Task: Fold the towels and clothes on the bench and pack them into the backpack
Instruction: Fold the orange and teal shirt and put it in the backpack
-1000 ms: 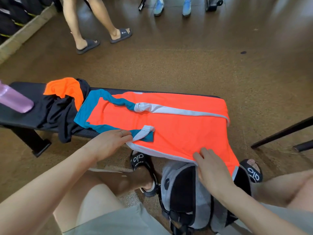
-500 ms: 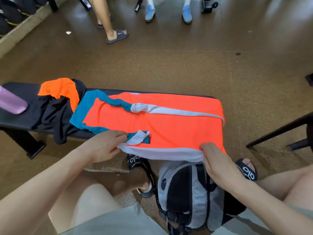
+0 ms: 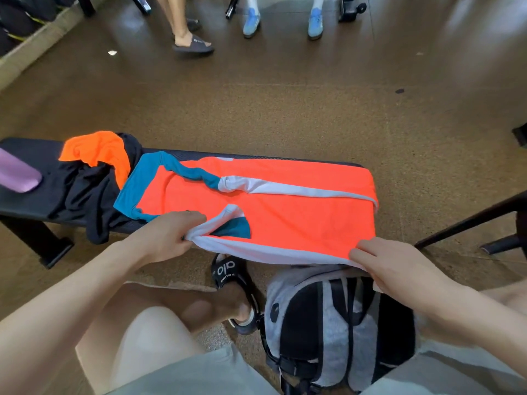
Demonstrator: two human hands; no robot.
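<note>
The backpack point(image 3: 328, 317) stands on the floor between the feet; its contents cannot be seen. Since a second ago, the orange shirt's point(image 3: 285, 215) near edge has been lifted off the bench point(image 3: 28, 201), pinched by the left hand point(image 3: 168, 235) and right hand point(image 3: 390, 266). A black garment point(image 3: 85, 192) lies further left.

Beyond both hands' fingers, orange shirt point(image 3: 285, 212) covers the bench point(image 3: 25, 201). Black clothes point(image 3: 85, 201) & purple bottle point(image 3: 18, 175) crowd the left. Backpack point(image 3: 328, 323) blocks under right fingers point(image 3: 368, 253).
</note>
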